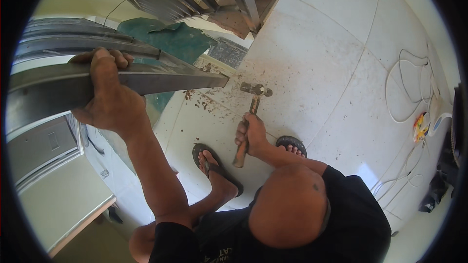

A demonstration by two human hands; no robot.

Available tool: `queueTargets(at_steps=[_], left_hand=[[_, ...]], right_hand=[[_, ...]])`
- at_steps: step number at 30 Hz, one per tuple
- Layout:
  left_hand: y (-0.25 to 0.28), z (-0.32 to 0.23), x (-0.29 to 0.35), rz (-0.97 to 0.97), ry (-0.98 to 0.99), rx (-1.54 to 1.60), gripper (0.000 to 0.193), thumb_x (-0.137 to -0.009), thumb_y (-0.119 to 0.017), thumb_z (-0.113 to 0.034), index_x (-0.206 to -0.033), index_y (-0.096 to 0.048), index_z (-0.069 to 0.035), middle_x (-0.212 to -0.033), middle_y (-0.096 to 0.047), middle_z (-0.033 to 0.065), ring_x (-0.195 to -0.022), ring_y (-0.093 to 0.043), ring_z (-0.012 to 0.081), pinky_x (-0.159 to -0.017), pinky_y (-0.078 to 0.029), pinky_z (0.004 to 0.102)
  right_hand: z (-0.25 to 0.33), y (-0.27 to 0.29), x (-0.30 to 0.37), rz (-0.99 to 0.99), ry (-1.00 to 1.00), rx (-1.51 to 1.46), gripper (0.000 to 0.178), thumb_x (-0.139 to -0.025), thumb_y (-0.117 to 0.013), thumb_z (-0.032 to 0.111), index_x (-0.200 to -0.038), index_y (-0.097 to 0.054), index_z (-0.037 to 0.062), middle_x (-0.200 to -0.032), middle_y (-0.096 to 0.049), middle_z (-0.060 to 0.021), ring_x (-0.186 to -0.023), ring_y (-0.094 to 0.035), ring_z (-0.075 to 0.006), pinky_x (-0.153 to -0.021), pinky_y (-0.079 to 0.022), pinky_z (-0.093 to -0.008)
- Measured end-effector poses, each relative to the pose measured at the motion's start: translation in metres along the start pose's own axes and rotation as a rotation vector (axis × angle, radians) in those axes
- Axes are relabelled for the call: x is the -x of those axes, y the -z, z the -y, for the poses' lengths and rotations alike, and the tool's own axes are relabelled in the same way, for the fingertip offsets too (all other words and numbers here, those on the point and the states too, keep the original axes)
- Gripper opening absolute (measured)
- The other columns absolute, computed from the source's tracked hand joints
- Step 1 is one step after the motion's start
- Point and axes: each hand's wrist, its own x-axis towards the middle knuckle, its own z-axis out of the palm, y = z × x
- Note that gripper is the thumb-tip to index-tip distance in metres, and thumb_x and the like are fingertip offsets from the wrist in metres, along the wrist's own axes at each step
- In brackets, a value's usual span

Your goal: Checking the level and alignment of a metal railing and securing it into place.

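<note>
My left hand [112, 92] is wrapped around a thick grey metal bar of a railing [165, 79], its thumb and fingers over the top edge. The bar's end rests at the tile edge, near brown crumbs of debris [209, 100]. In my right hand [252, 134] is a ball-peen hammer [256, 89], gripped midway along its worn wooden handle. Its dark head lies a little to the right of the bar's end, apart from it; whether it touches the floor I cannot tell.
A second metal railing section [239, 0] rises at the top. Green cloth [165, 39] lies beneath the bars. White floor tiles [331, 78] carry scattered dust. At the right are a looped white cable [390, 92] and a yellow-red packet [420, 126]. My sandalled foot [209, 160] is near the debris.
</note>
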Motion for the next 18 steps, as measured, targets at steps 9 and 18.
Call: queueTargets(at_steps=[9,18], left_hand=[[0.001,0.003,0.003,-0.056,0.032,0.060,0.016,-0.075,-0.058,0.006,-0.090,-0.051,0.005,-0.070,-0.056,0.0099,-0.055,-0.053,0.0143,-0.056,-0.049,0.0287],[0.001,0.012,-0.007,-0.086,0.153,0.055,0.033,-0.073,-0.069,0.005,-0.102,-0.052,0.004,-0.088,-0.059,0.0094,-0.073,-0.059,0.0141,-0.059,-0.052,0.0276]], right_hand=[[-0.034,-0.054,-0.039,-0.007,-0.111,-0.377,0.022,-0.083,-0.048,0.029,-0.071,-0.036,0.0146,-0.055,-0.037,-0.0005,-0.046,-0.035,-0.0164,-0.049,-0.036,-0.0365],[-0.021,-0.049,-0.038,-0.050,-0.126,-0.083,0.028,-0.083,-0.051,0.038,-0.071,-0.038,0.0161,-0.054,-0.036,-0.0010,-0.045,-0.036,-0.0172,-0.046,-0.037,-0.0359]])
